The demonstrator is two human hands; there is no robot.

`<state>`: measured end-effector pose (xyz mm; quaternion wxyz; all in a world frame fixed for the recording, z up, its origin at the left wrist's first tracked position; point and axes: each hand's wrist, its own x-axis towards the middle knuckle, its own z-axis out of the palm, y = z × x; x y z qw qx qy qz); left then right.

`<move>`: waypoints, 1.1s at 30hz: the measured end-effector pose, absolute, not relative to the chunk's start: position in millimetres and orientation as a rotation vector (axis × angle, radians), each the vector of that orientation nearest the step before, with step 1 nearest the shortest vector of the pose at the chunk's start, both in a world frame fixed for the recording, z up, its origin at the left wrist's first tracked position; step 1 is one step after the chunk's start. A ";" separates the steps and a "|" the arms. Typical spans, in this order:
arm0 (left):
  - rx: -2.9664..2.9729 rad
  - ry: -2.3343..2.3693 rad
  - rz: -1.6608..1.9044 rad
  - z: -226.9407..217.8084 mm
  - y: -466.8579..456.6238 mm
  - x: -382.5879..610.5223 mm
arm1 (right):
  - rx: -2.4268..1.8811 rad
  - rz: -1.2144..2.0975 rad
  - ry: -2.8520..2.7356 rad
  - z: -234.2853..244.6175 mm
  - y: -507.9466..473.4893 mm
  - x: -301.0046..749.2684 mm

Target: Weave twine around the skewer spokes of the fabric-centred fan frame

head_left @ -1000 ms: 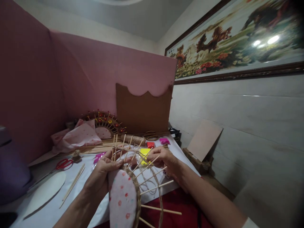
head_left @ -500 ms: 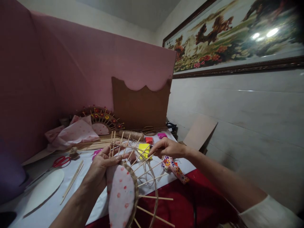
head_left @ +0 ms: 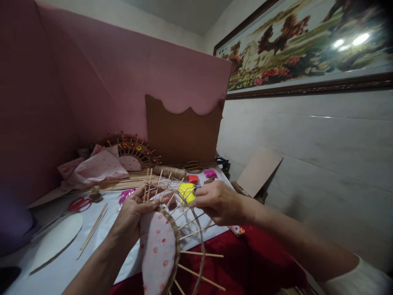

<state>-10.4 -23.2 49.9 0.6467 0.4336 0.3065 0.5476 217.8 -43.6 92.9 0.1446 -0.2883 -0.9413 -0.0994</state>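
Observation:
My left hand (head_left: 133,213) grips the upper end of a fan-shaped stick frame, its thumb in front. A flower-print, fabric-covered half-round (head_left: 158,250) forms the frame's base, edged with twine. Thin wooden sticks (head_left: 201,255) fan out from that edge. Brown twine (head_left: 202,233) runs across the sticks in an outer arc, with loose loops near the top. My right hand (head_left: 217,203) is closed in a pinch by the stick tips at the frame's right side, seemingly on the twine; its fingers partly hide the pinched spot. Behind the sticks lies a yellow packet (head_left: 186,192).
Red-handled scissors (head_left: 80,204), a white oval board (head_left: 58,241) and loose sticks (head_left: 93,229) lie at left. Behind are a twine roll (head_left: 170,172), pink cloth (head_left: 98,168), a finished decorated fan (head_left: 135,145) and brown cardboard (head_left: 184,135). Red cloth (head_left: 239,262) covers the near side.
My right hand has turned and come a little lower and nearer, now covering most of the flower-patterned thing behind it. My left hand keeps its hold on the frame. The view has shifted slightly.

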 end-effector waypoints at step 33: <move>0.878 0.674 1.275 55.3 -21.8 -19.7 | -0.768 0.912 -2.053 56.0 -36.2 235.5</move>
